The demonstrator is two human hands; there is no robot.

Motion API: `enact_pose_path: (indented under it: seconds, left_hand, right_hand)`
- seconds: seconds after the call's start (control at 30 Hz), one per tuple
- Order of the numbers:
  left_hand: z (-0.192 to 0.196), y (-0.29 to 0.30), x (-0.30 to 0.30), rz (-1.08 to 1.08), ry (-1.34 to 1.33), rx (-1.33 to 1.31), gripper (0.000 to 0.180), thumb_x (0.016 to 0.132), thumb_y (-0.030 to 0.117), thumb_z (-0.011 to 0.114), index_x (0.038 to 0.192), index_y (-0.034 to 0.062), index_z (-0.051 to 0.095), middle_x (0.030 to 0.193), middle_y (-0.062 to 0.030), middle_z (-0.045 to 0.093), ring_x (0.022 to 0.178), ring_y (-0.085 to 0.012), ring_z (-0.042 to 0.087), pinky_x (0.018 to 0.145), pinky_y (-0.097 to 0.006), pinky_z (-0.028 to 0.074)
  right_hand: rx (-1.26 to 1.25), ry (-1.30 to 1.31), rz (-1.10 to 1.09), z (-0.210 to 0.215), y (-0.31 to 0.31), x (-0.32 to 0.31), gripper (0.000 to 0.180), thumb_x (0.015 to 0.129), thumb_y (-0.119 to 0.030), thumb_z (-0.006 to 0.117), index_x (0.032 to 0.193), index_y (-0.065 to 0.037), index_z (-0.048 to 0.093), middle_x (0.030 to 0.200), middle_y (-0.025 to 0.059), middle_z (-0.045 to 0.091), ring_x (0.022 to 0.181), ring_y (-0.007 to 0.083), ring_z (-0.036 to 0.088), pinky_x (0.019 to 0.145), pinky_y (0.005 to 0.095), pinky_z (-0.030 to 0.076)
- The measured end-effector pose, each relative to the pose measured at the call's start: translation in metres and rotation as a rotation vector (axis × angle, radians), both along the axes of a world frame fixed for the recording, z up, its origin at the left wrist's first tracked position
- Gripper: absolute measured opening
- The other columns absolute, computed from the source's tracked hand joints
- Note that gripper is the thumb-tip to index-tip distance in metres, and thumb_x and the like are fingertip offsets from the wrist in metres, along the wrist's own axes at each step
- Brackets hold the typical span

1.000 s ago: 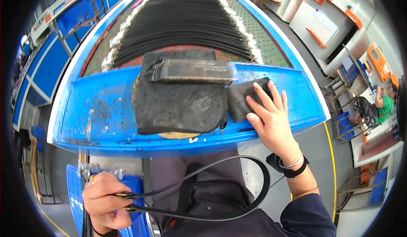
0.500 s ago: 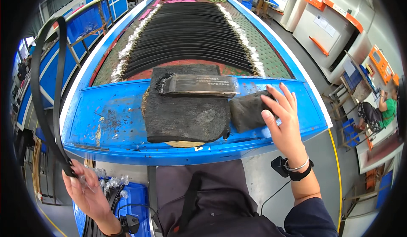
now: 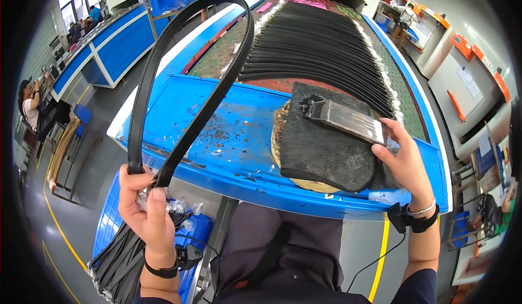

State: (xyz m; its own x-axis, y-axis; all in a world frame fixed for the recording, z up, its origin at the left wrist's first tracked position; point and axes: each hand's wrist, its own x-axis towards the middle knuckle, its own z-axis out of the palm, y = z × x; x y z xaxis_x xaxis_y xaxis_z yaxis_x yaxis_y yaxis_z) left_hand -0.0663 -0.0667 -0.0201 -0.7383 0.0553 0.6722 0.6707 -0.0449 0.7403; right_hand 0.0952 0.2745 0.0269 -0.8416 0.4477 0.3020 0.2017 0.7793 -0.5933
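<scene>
My left hand (image 3: 145, 211) pinches both ends of a black leather-like strap (image 3: 136, 119), which stands up in a tall loop with stitching along its edge. Clear plastic wrap clings about the ends by my fingers. My right hand (image 3: 409, 165) grips the near right end of a flat, oblong block with a clear top (image 3: 350, 121). That block rests on a thick black cloth pad (image 3: 326, 154), its far left end by a wet-looking dark smear. Under the pad shows the edge of a round, yellowish base (image 3: 311, 185). A dark cloth (image 3: 385, 178) lies beside it, partly behind my right hand.
Beyond the stained blue ledge (image 3: 217, 141), a row of black straps (image 3: 321, 48) with plastic-wrapped ends lies across a green and red conveyor. More black straps (image 3: 122, 258) lie in a blue bin (image 3: 111, 209) at lower left. People sit at both sides.
My left hand has brought the strap loop up and inward from the far left. My right hand has gone from the dark cloth to the block's end and closed on it. The view has turned left.
</scene>
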Motion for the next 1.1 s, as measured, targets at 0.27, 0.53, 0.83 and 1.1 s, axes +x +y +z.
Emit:
enact_pose_path:
  seconds: [0.27, 0.53, 0.83, 1.1]
  left_hand:
    - [-0.004, -0.007, -0.010, -0.017, 0.105, -0.066, 0.015, 0.071, 0.014, 0.056, 0.073, 0.0003, 0.050, 0.083, -0.0084, 0.041, 0.073, -0.0143, 0.041, 0.068, -0.025, 0.035]
    - [0.035, 0.032, 0.016, -0.320, 0.202, -0.336, 0.015, 0.053, 0.001, 0.059, 0.068, 0.0016, 0.060, 0.071, -0.0085, 0.050, 0.065, -0.0192, 0.049, 0.060, -0.028, 0.039]
    - [0.042, 0.078, 0.055, -0.614, 0.223, -0.495, 0.019, 0.046, 0.000, 0.058, 0.065, 0.0034, 0.061, 0.070, -0.0083, 0.049, 0.060, -0.0185, 0.047, 0.051, -0.026, 0.036]
    - [0.045, 0.084, 0.064, -0.674, 0.255, -0.526, 0.019, 0.046, 0.000, 0.059, 0.065, 0.0043, 0.061, 0.070, -0.0086, 0.049, 0.060, -0.0188, 0.048, 0.051, -0.026, 0.037]
  right_hand:
    - [-0.620, 0.679, 0.088, -0.007, -0.008, 0.017, 0.046, 0.085, -0.029, 0.051, 0.120, 0.000, 0.041, 0.117, 0.0175, 0.051, 0.100, 0.0245, 0.056, 0.084, 0.0359, 0.048]
    - [-0.987, 1.014, 0.541, 0.005, -0.033, 0.080, 0.050, 0.090, -0.025, 0.044, 0.127, 0.007, 0.034, 0.129, 0.0178, 0.042, 0.115, 0.0289, 0.046, 0.095, 0.0406, 0.041]
    - [-0.612, 0.859, -0.206, -0.016, -0.093, 0.073, 0.090, 0.054, -0.056, 0.069, 0.123, -0.011, 0.035, 0.095, 0.0118, 0.048, 0.091, 0.0182, 0.047, 0.080, 0.0300, 0.041]
    - [-0.623, 0.850, -0.190, -0.018, -0.093, 0.075, 0.090, 0.050, -0.056, 0.073, 0.121, -0.012, 0.038, 0.093, 0.0114, 0.052, 0.083, 0.0176, 0.051, 0.075, 0.0297, 0.043]
